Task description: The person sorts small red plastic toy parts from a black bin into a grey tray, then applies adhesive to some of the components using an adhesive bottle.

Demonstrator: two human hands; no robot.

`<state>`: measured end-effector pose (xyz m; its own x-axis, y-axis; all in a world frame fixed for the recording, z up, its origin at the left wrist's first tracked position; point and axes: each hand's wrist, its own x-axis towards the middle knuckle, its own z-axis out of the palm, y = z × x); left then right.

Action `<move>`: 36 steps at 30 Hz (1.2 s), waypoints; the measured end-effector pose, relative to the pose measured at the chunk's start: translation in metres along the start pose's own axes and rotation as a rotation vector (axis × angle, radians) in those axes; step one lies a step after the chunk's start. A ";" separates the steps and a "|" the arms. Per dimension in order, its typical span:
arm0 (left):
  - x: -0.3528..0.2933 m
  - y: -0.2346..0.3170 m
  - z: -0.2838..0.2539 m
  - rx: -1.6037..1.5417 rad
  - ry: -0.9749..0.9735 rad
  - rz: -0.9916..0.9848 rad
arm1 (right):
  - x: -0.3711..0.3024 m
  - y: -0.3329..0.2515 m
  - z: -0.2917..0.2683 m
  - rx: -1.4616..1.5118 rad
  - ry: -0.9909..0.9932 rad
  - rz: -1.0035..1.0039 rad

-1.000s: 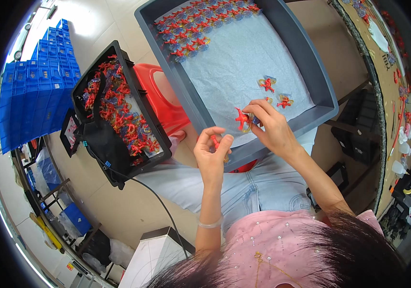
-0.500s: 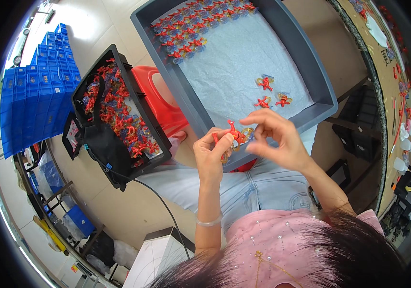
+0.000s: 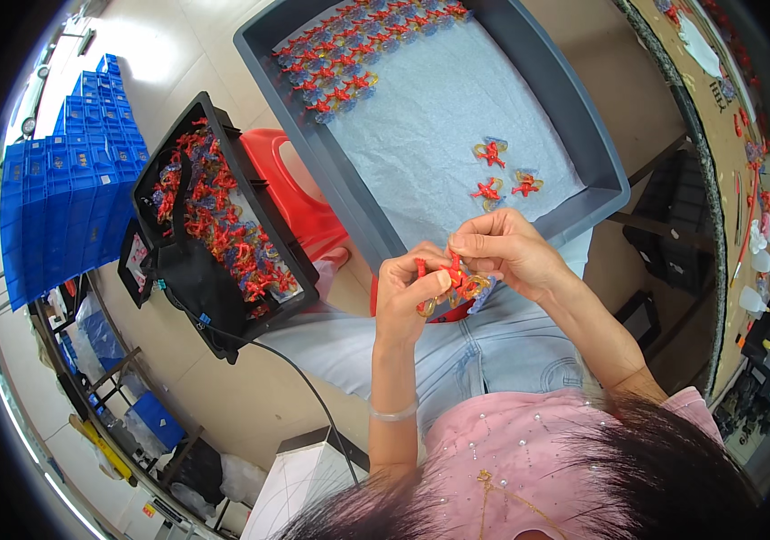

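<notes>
My left hand (image 3: 398, 292) is closed around small red plastic figures with clear yellow and blue parts. One red figure (image 3: 468, 286) sticks out between my two hands, above my lap. My right hand (image 3: 513, 256) pinches that figure's upper end between thumb and fingertips. Just beyond stands a large grey tray (image 3: 603, 200), lined with white paper (image 3: 457, 117). Close rows of like figures (image 3: 349, 58) fill its far left part. Three more, a nearer figure (image 3: 487, 191), a right-hand figure (image 3: 526, 183) and a farther figure (image 3: 490, 152), lie apart near its right side.
To the left, a black tray (image 3: 299, 270) holds a heap of similar figures (image 3: 214, 211), with a black cloth-like thing (image 3: 196, 270) and a cable over its edge. A red stool (image 3: 282, 166) stands between the trays. Blue crates (image 3: 70, 189) are stacked farther left; a workbench (image 3: 718, 162) runs along the right.
My right hand has come in from the open position above and now pinches the figure's upper end. The left hand keeps its hold. The view has shifted slightly.
</notes>
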<state>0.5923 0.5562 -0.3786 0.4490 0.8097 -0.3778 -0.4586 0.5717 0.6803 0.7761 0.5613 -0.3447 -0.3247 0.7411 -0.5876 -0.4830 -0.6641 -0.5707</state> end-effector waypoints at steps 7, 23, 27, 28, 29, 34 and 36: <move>0.004 -0.007 -0.003 -0.161 -0.047 -0.041 | -0.002 -0.001 0.006 0.078 0.011 0.045; 0.004 -0.014 -0.008 -0.066 -0.059 -0.014 | -0.011 -0.010 0.018 -0.215 0.275 -0.344; 0.005 -0.005 0.007 -0.178 -0.144 -0.016 | -0.009 -0.006 0.019 -0.186 0.315 -0.444; 0.006 -0.001 0.012 -0.209 -0.162 0.000 | -0.008 -0.006 0.019 -0.185 0.318 -0.445; 0.005 0.001 0.016 -0.208 -0.162 -0.001 | -0.008 -0.006 0.020 -0.167 0.349 -0.447; 0.007 -0.008 0.017 0.514 0.032 0.314 | -0.004 -0.003 0.018 -0.156 0.379 -0.465; 0.004 -0.011 0.014 0.466 0.062 0.236 | -0.002 -0.003 0.019 -0.126 0.410 -0.491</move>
<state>0.6100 0.5507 -0.3788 0.3221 0.9237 -0.2073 -0.1457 0.2647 0.9533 0.7628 0.5640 -0.3306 0.2582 0.8801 -0.3985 -0.3894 -0.2827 -0.8766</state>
